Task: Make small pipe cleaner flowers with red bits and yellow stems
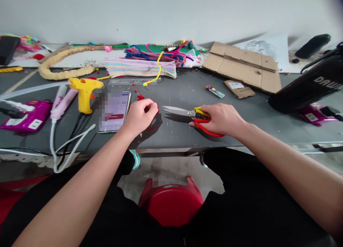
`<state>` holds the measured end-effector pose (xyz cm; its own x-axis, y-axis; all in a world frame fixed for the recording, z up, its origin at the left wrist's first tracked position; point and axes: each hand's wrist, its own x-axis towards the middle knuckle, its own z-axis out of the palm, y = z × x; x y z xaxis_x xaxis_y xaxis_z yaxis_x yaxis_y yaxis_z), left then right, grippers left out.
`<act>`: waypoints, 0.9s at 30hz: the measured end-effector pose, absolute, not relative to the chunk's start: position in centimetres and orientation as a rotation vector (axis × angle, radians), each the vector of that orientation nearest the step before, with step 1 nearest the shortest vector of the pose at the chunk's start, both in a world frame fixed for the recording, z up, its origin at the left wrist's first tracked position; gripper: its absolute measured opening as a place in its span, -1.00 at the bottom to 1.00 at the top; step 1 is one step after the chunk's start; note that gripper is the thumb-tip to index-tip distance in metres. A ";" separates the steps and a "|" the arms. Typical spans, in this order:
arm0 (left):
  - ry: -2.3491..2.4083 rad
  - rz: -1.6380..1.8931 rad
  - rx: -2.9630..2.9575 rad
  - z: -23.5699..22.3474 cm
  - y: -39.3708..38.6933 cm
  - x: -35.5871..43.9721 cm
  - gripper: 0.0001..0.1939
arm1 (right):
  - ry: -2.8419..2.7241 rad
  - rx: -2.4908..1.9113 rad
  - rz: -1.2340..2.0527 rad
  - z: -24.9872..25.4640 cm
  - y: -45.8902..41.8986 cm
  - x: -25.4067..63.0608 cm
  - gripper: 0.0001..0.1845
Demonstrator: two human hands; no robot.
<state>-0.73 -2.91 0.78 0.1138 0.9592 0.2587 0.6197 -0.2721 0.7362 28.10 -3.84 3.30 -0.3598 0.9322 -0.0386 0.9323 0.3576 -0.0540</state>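
My right hand (225, 118) grips scissors (179, 111) by their yellow and red handles. The blades look nearly closed and point left, toward my left hand (140, 115). That hand is closed in a pinch at its fingertips, where a bit of a small red piece (157, 108) shows; most of it is hidden by the fingers. Red scraps (140, 97) lie on the grey table (177, 132) just beyond the left hand. A phone (114, 113) with its screen lit rests beside my left wrist.
Left stand a yellow glue gun (85, 93), a pink-and-white corded tool (63, 104) and a purple power strip (29, 116). Pastel pipe cleaners (139, 68) lie behind. On the right are cardboard (241, 66), a small packet (215, 91) and a black bottle (308, 80).
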 end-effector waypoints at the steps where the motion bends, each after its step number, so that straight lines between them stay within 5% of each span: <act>1: 1.530 1.012 1.938 0.8 -2.9 -0.8 -0.71 | 2.585 1.777 -0.111 3.3 -3.8 28.1 -0.39; 27: 1.334 0.975 1.794 1.0 -2.9 -0.9 -0.64 | 2.632 1.778 -0.208 3.2 -3.8 28.3 -0.41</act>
